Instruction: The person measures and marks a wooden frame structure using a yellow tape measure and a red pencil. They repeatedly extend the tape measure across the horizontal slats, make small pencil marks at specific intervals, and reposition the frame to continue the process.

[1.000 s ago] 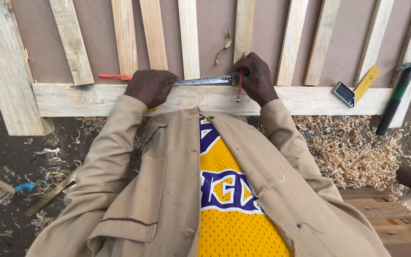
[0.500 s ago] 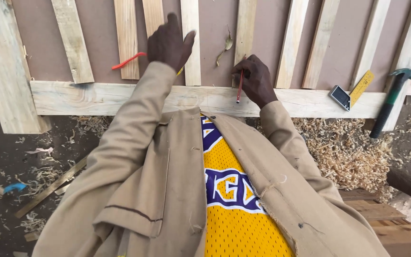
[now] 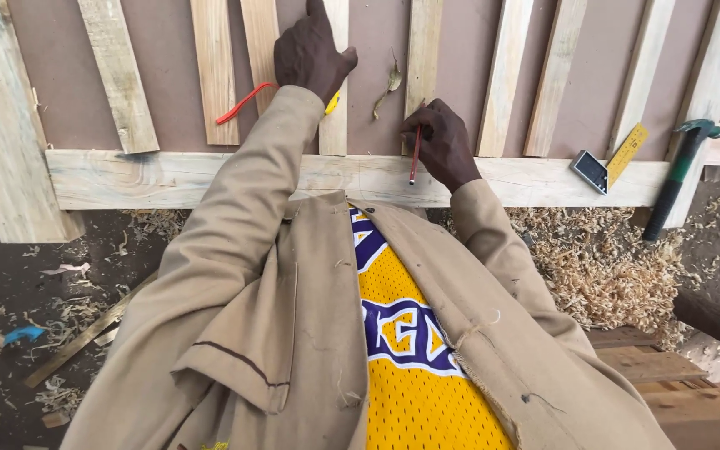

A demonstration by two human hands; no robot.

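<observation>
My left hand (image 3: pixel 310 52) reaches far up over the upright wooden slats (image 3: pixel 335 125). It is closed around a small yellow tape measure (image 3: pixel 332 102), and the tape's red wrist strap (image 3: pixel 242 103) trails to the left. My right hand (image 3: pixel 443 143) rests on the long horizontal wooden rail (image 3: pixel 143 179). It holds a red pencil (image 3: pixel 414 157) with the tip down on the rail's top face. Most of the tape measure is hidden by my hand and tan sleeve.
A try square with a yellow blade (image 3: pixel 606 162) lies on the rail to the right. Beside it a hammer with a green and black handle (image 3: pixel 678 175) leans on the frame. Wood shavings (image 3: pixel 602 262) pile below. A dried leaf (image 3: pixel 389 83) lies on the brown backing board (image 3: pixel 460 58).
My left hand has lifted off the rail and moved up along the slats with the tape measure. The tape blade no longer lies across the rail. My right hand stays put with the pencil.
</observation>
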